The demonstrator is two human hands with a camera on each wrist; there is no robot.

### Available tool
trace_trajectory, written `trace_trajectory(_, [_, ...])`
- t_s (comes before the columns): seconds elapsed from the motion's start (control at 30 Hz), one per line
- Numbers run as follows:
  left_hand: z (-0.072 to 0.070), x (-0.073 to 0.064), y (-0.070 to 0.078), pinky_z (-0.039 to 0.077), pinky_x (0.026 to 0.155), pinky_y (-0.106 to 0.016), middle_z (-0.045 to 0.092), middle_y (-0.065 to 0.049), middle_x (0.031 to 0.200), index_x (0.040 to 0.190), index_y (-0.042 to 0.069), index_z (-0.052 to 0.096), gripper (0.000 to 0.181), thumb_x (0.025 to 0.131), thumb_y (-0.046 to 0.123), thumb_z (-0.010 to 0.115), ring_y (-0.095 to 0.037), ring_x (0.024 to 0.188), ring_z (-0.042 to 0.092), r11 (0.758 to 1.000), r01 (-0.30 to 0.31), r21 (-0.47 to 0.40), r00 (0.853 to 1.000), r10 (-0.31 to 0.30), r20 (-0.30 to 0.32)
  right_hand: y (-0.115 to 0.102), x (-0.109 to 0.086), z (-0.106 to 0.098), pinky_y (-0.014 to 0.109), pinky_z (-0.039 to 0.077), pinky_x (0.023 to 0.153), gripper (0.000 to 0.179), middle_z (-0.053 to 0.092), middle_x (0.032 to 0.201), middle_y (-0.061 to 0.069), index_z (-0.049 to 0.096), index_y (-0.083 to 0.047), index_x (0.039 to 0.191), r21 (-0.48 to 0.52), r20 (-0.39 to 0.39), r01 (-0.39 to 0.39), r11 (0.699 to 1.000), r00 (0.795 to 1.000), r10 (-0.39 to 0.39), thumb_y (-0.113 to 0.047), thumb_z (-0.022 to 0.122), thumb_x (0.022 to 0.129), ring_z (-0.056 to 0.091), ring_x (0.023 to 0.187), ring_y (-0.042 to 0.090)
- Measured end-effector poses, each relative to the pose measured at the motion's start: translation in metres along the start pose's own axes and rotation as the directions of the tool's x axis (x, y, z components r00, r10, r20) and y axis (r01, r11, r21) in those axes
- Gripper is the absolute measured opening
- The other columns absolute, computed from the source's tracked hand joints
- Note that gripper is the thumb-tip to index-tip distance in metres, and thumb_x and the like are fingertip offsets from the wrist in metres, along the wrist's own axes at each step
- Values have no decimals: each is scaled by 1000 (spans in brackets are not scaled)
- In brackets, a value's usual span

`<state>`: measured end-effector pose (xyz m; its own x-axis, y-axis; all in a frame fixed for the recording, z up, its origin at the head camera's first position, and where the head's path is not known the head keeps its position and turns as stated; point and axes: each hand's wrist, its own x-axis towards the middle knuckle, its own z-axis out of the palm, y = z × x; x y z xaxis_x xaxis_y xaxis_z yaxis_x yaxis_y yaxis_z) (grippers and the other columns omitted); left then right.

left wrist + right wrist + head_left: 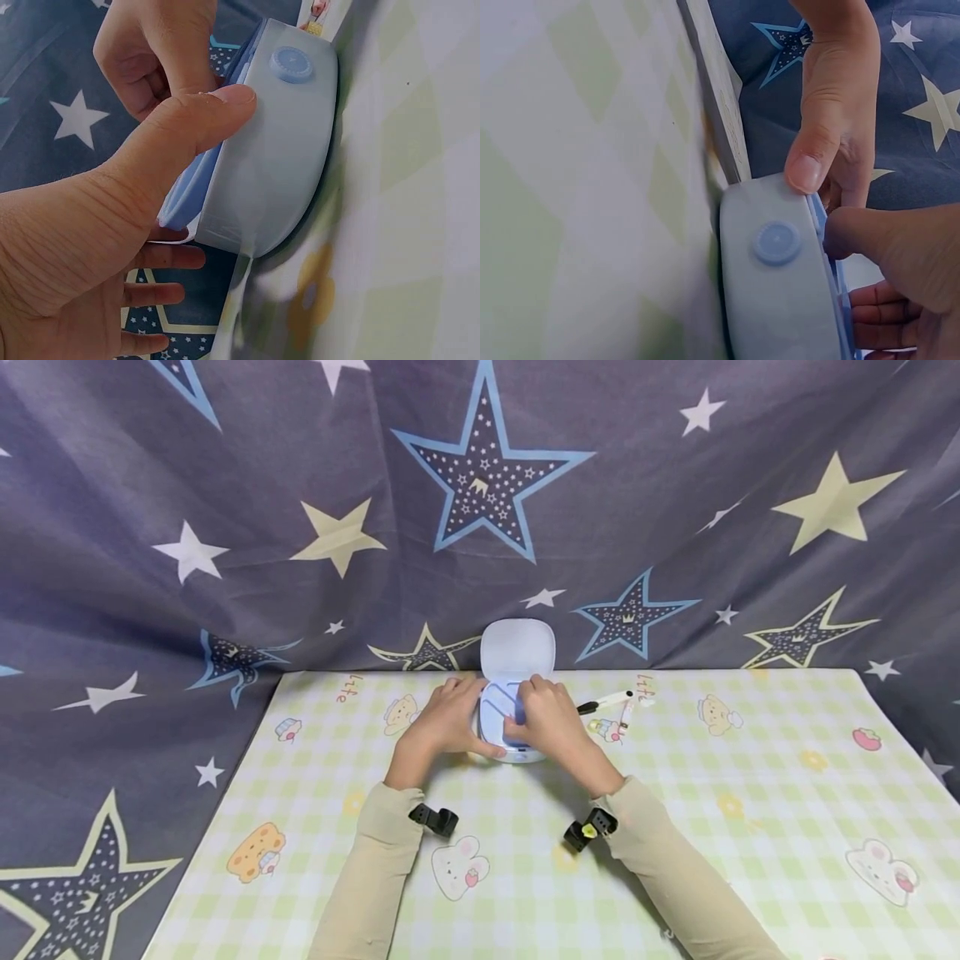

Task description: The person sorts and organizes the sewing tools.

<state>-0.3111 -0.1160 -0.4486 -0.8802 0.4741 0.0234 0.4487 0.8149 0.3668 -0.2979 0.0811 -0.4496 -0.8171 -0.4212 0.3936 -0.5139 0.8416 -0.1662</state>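
A small white-and-blue storage case [523, 758] stands at the back of the table, its hinged lid [517, 647] raised. Inside is a blue tray [495, 714] with slanted dividers; a round blue button [291, 65] marks the front wall. My left hand [448, 717] holds the case by its left side, thumb along the front rim and fingers toward the rear. From the right, my right hand [553, 718] reaches over the tray with bent fingers and thumb at its blue inner part. What lies beneath those fingers is hidden.
A black-and-white pen-like stick [606, 702] lies on the table just right of the case. Close behind the lid hangs a dark star-printed curtain [300, 460]. A checked cloth [750, 760] with cartoon prints covers the table.
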Motion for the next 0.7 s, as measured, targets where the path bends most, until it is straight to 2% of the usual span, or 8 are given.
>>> trace_trajectory(0.37, [1, 0, 1, 34, 119, -52, 49, -9, 152, 152, 10, 41, 114, 62, 59, 91, -34, 139, 42, 1000, 7, 16, 1000, -8, 13, -2, -1, 4, 44, 51, 71, 36, 60, 82, 13, 64, 4, 90, -24, 33, -23, 999, 999, 24, -27, 79, 79, 57, 71, 28])
trace_trajectory(0.7, [3, 1, 1, 37, 117, -51, 51, -10, 151, 152, 8, 42, 114, 63, 60, 91, -33, 136, 45, 1000, 7, 27, 1000, -8, 12, -2, -2, 3, 45, 51, 72, 35, 60, 83, 13, 65, 4, 93, -33, 59, -33, 999, 998, 35, -26, 78, 82, 58, 73, 28])
